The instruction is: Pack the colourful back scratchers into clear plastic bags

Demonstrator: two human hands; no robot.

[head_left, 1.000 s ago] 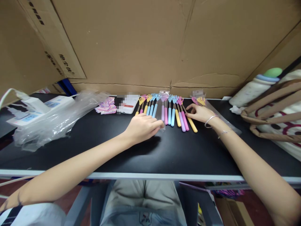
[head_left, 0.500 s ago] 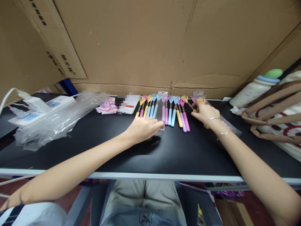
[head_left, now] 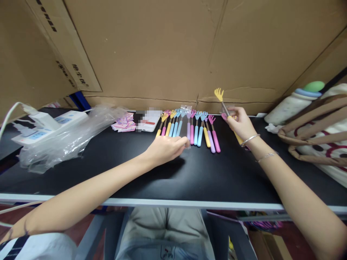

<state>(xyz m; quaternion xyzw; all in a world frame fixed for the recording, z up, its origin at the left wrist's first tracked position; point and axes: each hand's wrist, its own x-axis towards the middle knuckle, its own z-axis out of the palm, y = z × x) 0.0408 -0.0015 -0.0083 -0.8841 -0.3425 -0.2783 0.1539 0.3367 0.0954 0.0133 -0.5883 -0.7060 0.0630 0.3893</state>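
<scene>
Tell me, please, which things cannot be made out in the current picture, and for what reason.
All in the head view:
- Lower ends of the leftmost sticks: hidden behind the left hand.
- Whether that hand pinches the clear bag: its fingers cover the spot.
- Part of the raised yellow stick's handle: covered by the right hand.
- Part of the white device: masked by pixelation.
- Far side of the tote bag: cut off by the right edge.

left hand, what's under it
Yellow, pink and blue scratcher handles run down behind the left hand, which hides their lower ends. Below it, shadow darkens the black table; anything beneath the palm is covered.
</scene>
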